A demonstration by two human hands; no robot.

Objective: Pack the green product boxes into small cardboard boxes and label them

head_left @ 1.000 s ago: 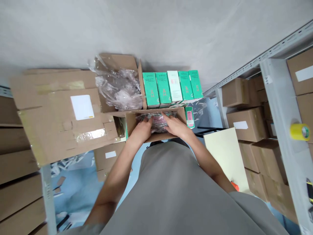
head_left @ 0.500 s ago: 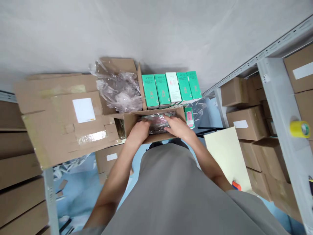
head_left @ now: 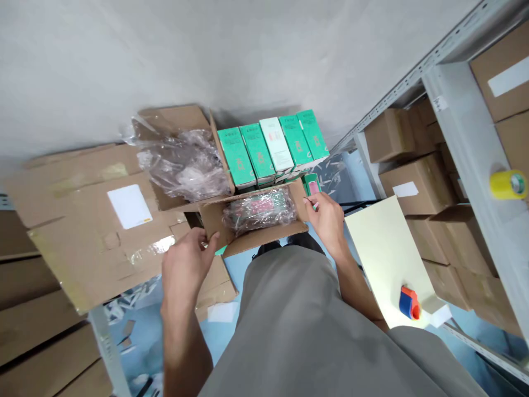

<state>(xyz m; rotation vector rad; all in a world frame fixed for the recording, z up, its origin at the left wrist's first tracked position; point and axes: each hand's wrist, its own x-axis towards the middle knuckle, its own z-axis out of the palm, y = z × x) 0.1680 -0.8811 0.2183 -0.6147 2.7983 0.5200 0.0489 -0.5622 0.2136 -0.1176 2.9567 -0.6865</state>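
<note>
- Left hand (head_left: 184, 267) is narrowly pinching the left end of the cardboard box (head_left: 264, 236) mid-frame.
- Right hand (head_left: 329, 221) is narrowly pinching its right edge.
- Wrapped package (head_left: 260, 210) is lying inside it.

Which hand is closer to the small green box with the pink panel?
Right. The right hand is beside the green box; the left hand is farther, at the left end of the open brown cardboard carton.

Stockroom or packing area: metal shelving (head_left: 463, 124), stacked cartons (head_left: 430, 184), tape roll (head_left: 505, 185).
</note>
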